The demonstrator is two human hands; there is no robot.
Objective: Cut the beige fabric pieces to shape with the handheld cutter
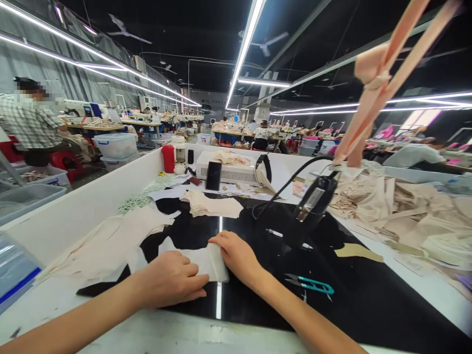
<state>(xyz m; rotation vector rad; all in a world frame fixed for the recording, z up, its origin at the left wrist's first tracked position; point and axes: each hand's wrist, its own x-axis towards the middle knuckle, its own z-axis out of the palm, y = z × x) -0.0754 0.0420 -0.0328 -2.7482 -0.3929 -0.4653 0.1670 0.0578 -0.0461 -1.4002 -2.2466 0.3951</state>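
Head cam, single frame. Both hands flat on a small cream fabric piece [204,263] lying on the black mat [368,295] of the worktop [155,334], near its front edge, about mid-width.

L hand [171,280]: palm down, fingers loosely curled, pressing the piece's left/front part. Not clenched, nothing lifted; grip = resting on fabric.

R hand [236,255]: palm down on the piece's right edge, fingertips at the far right corner where the edge looks folded over. Fingers extended, pinning not pinching, as far as visible.

Surroundings:
- Thread snips, teal handle [311,283], on mat just right of R forearm, apart from it.
- Black corded hand tool [313,204] standing tilted on mat beyond R hand; cable loops toward far edge.
- Larger cream cut pieces [106,246] at left edge; folded stack [210,204] mid-worktop.
- Heap of cream fabric parts [405,211] along right edge.
- Far edge: white box unit [230,172], phone [213,175] leaning on it, red bottle [168,158].
- Pink strap [379,78] hanging upper right.
- Person in checked shirt [31,123] seated well off to left, other workstations behind.
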